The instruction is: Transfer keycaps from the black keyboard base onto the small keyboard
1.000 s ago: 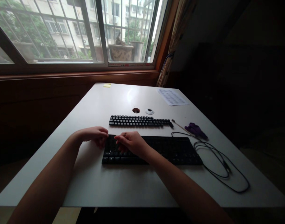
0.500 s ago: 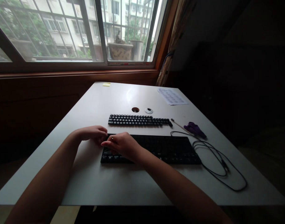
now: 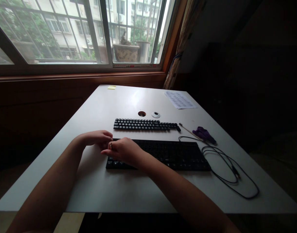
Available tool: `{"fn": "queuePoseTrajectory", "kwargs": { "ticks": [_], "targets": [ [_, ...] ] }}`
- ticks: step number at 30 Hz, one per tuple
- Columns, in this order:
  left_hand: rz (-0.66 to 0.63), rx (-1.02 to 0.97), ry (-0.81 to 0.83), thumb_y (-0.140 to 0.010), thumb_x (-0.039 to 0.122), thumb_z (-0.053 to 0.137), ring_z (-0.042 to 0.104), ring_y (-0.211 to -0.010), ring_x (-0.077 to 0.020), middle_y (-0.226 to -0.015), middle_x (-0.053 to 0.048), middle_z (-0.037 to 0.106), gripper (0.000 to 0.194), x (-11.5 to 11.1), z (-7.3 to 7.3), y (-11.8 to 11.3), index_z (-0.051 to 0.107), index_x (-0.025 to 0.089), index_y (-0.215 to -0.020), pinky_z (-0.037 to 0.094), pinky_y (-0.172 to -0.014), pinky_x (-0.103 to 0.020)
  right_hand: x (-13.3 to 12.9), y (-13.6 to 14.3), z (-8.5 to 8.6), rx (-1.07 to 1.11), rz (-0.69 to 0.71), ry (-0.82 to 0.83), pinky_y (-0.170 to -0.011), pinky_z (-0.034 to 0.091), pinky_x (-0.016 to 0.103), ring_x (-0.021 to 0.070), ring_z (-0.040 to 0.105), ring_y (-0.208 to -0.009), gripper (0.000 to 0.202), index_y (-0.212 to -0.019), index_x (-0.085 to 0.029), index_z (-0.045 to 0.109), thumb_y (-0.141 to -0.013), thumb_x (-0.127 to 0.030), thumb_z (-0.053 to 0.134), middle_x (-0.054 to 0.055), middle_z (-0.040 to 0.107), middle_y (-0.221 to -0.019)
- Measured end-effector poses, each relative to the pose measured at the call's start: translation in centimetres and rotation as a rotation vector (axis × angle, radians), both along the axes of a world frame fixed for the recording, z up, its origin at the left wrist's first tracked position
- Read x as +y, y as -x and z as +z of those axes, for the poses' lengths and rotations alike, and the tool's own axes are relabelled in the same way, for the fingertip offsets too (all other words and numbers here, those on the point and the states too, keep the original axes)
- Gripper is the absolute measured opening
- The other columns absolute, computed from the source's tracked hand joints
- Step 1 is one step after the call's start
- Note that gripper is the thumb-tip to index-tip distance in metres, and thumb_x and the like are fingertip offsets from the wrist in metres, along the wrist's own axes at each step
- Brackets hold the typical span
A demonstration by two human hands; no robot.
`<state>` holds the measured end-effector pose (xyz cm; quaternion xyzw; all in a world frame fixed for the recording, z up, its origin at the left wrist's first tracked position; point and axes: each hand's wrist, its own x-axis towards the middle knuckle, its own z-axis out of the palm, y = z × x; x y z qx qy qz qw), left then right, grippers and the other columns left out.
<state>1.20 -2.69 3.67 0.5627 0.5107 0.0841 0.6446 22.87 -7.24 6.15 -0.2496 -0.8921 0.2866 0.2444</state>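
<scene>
A black keyboard [image 3: 177, 155] lies on the desk in front of me; its middle area is dark, with most keycaps gone, and a few stay along the near row. My left hand [image 3: 99, 138] is closed at the keyboard's far left corner, its fingers curled against the edge. Over the keyboard's left end is my right hand [image 3: 122, 149], a ring on one finger, its fingers drawn together close to the left fingertips. The back of the right hand hides whatever may be in its fingers. Beyond the keyboard, loose black keycaps [image 3: 141, 124] stand in rows.
To the right lie a thin brush-like stick [image 3: 187, 130], a purple cloth [image 3: 204, 134] and the coiled black cable [image 3: 232, 171]. Printed papers [image 3: 179, 99] and a yellow sticky note [image 3: 111, 87] are towards the far edge. A round hole [image 3: 142, 114] and a white ring [image 3: 155, 115] sit mid-desk.
My right hand has shifted slightly left, nearer the left fingers. The left hand stays at the keyboard's corner. The whole view has moved very slightly.
</scene>
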Motion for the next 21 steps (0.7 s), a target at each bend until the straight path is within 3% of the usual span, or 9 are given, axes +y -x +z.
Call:
{"fn": "queuePoseTrajectory", "kwargs": {
  "ticks": [6,12,21],
  "targets": [
    [-0.027,0.039,0.019,-0.077,0.044,0.066,0.066,-0.059,-0.0183,-0.068,-0.004,0.067,0.029,0.0,0.1,-0.1,0.058,0.016,-0.082,0.05,-0.053,-0.025,-0.7,-2.1,-1.3,0.133,-0.065,0.265,-0.053,0.039,0.02,0.0089,0.056,-0.049,0.037,-0.073,-0.018,0.066,-0.094,-0.046,0.054,-0.002,0.062,-0.056],
    [-0.024,0.074,0.026,-0.078,0.045,0.066,0.068,-0.059,-0.0193,-0.069,-0.007,0.071,0.031,-0.1,0.3,-0.2,0.055,0.016,-0.082,0.053,-0.055,-0.026,-1.9,-2.2,-3.1,0.292,-0.131,0.423,-0.052,0.044,0.019,0.0092,0.059,-0.048,0.039,-0.077,-0.018,0.064,-0.094,-0.051,0.05,-0.001,0.064,-0.059],
    [-0.023,0.069,0.045,-0.079,0.045,0.065,0.07,-0.06,-0.0206,-0.07,-0.008,0.072,0.03,0.2,-0.2,0.0,0.057,0.017,-0.083,0.053,-0.054,-0.026,-0.4,-2.3,-3.7,0.385,-0.319,0.508,-0.045,0.039,0.018,0.0077,0.05,-0.042,0.04,-0.076,-0.018,0.061,-0.094,-0.052,0.047,-0.004,0.055,-0.053]
  ]
}}
